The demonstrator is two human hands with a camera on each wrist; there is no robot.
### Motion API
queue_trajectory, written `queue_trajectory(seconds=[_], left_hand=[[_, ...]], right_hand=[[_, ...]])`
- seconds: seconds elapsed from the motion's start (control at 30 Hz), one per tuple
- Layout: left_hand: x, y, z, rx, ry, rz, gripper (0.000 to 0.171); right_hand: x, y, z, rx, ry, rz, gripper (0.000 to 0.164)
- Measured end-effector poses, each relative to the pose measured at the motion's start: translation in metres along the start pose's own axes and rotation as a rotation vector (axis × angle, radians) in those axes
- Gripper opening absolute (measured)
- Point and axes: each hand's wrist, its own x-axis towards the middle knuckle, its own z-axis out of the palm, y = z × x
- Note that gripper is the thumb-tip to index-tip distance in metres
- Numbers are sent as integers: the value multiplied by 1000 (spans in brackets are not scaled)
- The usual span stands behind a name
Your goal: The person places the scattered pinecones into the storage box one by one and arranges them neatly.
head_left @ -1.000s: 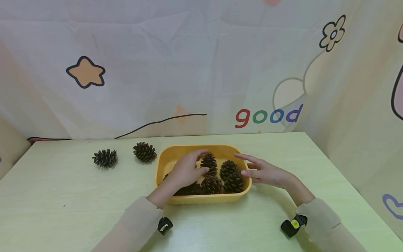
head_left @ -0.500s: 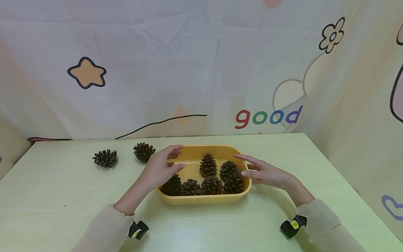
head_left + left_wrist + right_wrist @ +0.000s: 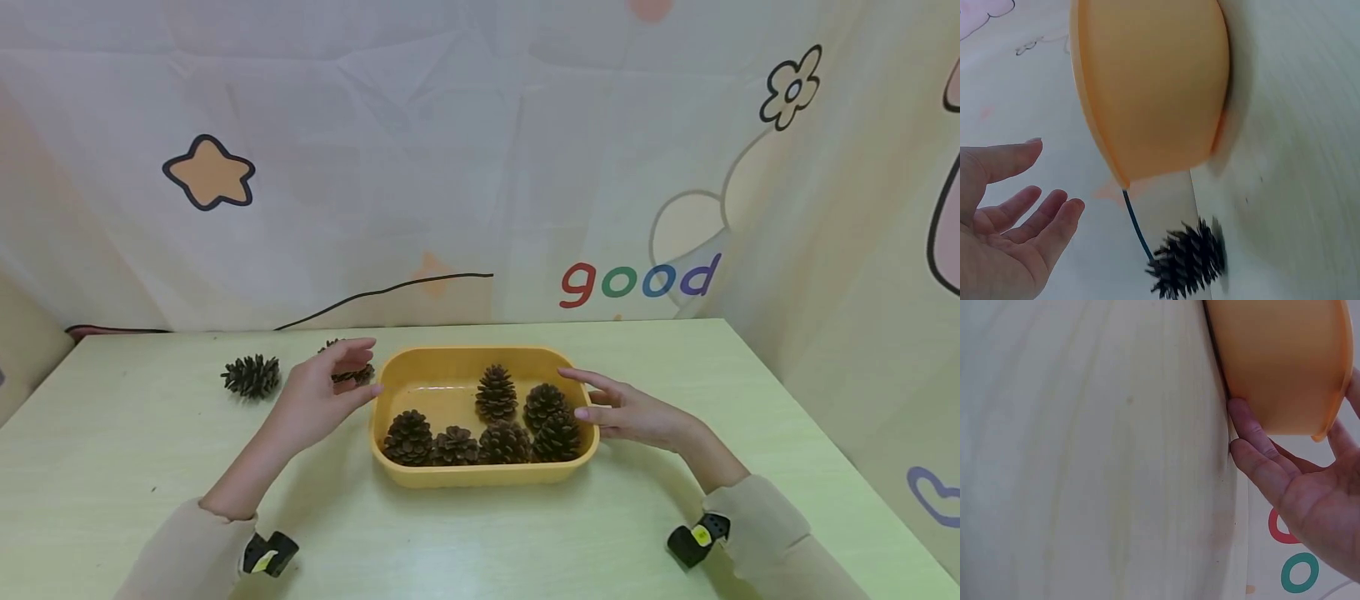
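Note:
My left hand (image 3: 318, 396) hovers left of the yellow plastic basin (image 3: 483, 475), fingers apart and holding nothing. Partly hidden behind it in the head view lies a brown pine cone (image 3: 354, 375); a pine cone (image 3: 1186, 261) also shows beyond the fingers in the left wrist view. At the basin's right end, my right hand (image 3: 637, 412) holds the rim, with its thumb and index finger over the edge. Its lower fingers (image 3: 1260, 465) are against the outside, near the tabletop. Inside the basin stand several pine cones, including one upright cone (image 3: 496, 393) toward the back.
Another pine cone (image 3: 251, 377) lies farther left on the pale green table (image 3: 450, 542). A printed cloth (image 3: 360, 167) hangs behind the table's back edge and along the right side. Each wrist bears a small black camera.
My left hand has withdrawn from inside the basin and moved left to the pine cone on the table, uncovering the cones at the basin's front left. The right hand has stayed put.

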Motion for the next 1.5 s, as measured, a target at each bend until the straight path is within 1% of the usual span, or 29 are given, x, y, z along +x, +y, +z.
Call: queue_trajectory(seconds=[0.13,0.3,0.47,0.63,0.8,1.1,1.23,1.5], left_hand=[[-8,-5,-13,30,20,-8,51],[-15,-14,-26,76,45,3,52],[-22,-25,-34,118,70,0,53],[-29,-37,-41,122,84,-19,54],[-35,-47,-48,125,114,-35,56],[-39,-63,-63,162,172,-38,57],[-41,-69,-69,180,181,-48,58],[-40,-82,-79,195,178,-99,64]], right_hand=[[1,0,0,-6,3,4,68],[1,-1,0,-5,5,10,68],[1,0,-1,2,5,9,68],[1,0,-1,-8,7,8,67],[0,1,0,-5,8,10,68],[0,0,0,11,8,13,68],[0,0,1,3,13,15,68],[0,1,1,-5,20,14,68]])
